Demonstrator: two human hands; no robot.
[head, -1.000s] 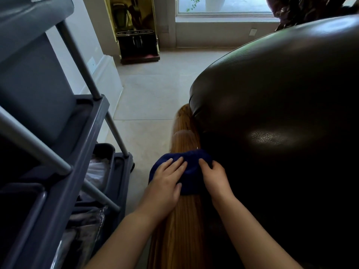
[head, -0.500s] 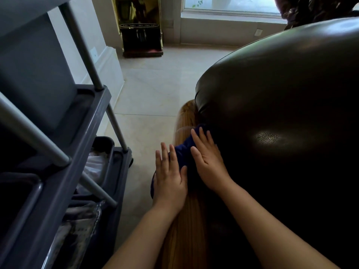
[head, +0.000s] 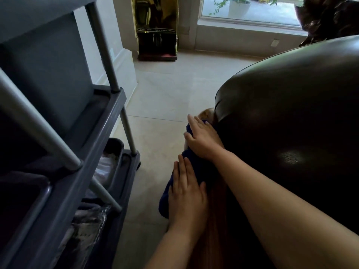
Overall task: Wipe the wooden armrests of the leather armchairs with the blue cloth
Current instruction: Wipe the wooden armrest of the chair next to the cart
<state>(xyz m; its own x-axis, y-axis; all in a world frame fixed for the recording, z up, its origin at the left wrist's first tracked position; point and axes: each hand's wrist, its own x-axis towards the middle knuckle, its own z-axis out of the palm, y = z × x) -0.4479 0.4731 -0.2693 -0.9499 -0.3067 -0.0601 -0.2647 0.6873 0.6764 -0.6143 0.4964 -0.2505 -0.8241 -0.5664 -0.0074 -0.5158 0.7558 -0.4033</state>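
Observation:
A dark leather armchair (head: 291,123) fills the right side. Its wooden armrest (head: 210,230) runs away from me along the chair's left edge, its rounded far tip (head: 206,114) just showing. The blue cloth (head: 198,167) is draped over the armrest and hangs down its left side. My right hand (head: 203,140) lies flat on the cloth's far part, close to the tip. My left hand (head: 185,193) presses flat on the nearer part, fingers together and pointing forward. Most of the armrest under the cloth and hands is hidden.
A grey multi-shelf cleaning cart (head: 64,152) stands close on the left, with bags in its lower trays. Pale tiled floor (head: 167,90) lies between cart and chair. A gold-framed stand (head: 157,30) and a low window (head: 250,10) are at the far wall.
Both hands have pushed the cloth forward along the armrest, the right hand going furthest, almost to the far tip. The cloth is now stretched lengthwise under both palms.

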